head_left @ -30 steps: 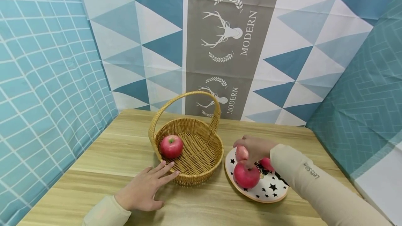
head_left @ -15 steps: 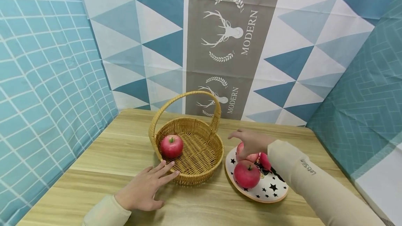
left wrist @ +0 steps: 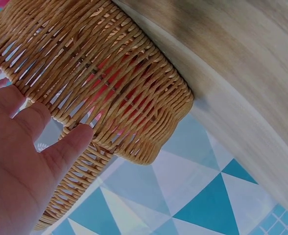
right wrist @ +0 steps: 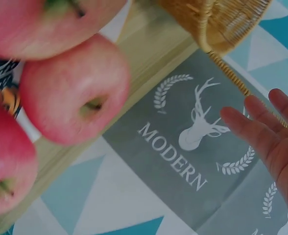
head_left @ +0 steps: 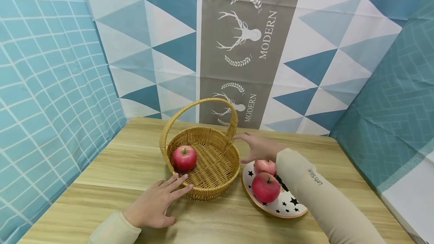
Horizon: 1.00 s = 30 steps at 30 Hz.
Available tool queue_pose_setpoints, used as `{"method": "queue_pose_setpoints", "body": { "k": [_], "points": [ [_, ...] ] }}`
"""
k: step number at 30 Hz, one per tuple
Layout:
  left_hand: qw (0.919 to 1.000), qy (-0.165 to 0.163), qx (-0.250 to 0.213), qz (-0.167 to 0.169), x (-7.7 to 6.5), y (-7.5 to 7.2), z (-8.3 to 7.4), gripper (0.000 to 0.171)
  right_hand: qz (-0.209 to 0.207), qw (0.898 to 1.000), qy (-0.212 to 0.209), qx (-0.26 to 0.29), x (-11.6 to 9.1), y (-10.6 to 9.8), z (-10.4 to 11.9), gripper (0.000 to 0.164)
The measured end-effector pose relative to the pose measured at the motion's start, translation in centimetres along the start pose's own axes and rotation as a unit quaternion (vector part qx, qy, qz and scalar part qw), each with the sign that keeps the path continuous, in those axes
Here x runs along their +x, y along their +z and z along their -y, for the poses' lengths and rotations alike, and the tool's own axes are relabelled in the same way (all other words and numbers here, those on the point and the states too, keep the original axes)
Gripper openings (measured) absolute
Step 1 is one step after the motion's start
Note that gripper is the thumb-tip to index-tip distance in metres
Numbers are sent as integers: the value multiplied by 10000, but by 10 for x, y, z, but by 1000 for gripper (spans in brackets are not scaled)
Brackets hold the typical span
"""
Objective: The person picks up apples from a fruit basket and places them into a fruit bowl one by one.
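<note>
A round wicker basket with a tall arched handle stands mid-table, a red apple inside at its left. My left hand rests its outstretched fingers on the basket's front rim; the left wrist view shows these fingers along the wicker edge. By the right rim, near the handle's base, my right hand hovers with fingers spread and nothing in them. Below it lies a white star-patterned plate bearing a front apple and a paler apple. A third apple shows in the right wrist view; my sleeve hides it from the head.
The wooden table runs back to a patterned cloth wall. Blue tiled cloth hangs on the left, teal cloth on the right. A white block-like object stands at the right edge.
My right hand has lifted off the front apple and moved up and left, from over the plate to the basket's right side. The left hand stays put.
</note>
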<state>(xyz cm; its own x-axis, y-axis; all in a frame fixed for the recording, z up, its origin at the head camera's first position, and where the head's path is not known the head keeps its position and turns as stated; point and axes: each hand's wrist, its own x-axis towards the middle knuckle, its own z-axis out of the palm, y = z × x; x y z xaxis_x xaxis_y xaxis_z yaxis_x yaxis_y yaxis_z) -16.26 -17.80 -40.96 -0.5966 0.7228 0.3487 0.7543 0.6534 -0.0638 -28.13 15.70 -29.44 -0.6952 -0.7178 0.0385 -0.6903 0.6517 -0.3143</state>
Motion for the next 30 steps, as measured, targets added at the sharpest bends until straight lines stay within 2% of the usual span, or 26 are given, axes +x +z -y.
{"method": "queue_pose_setpoints", "body": {
  "k": [3, 7, 11, 16, 24, 30],
  "points": [
    [10000, -4, 3, -17, -1, 1, 0, 85, -3, 10000, -25, 4, 4, 6, 1, 71],
    [9999, -12, 27, -110, -3, 2, 0, 85, -235, 9995, -203, 72, 8, 18, 3, 70],
    [9998, 12, 35, -201, -3, 3, 1, 85, -461, 9983, -254, 258, 9, 31, 3, 69],
    [9999, 26, 15, -139, -4, 4, 0, 85, -471, 9964, -127, 693, 7, 43, 1, 68],
    [9998, 16, 16, -202, -3, 3, 0, 86, -719, 9919, -234, 1024, 6, 44, 14, 65],
    [9998, -4, -4, -176, 0, 3, 0, 84, -950, 9837, -452, 1459, 7, 47, 27, 62]
  ]
}}
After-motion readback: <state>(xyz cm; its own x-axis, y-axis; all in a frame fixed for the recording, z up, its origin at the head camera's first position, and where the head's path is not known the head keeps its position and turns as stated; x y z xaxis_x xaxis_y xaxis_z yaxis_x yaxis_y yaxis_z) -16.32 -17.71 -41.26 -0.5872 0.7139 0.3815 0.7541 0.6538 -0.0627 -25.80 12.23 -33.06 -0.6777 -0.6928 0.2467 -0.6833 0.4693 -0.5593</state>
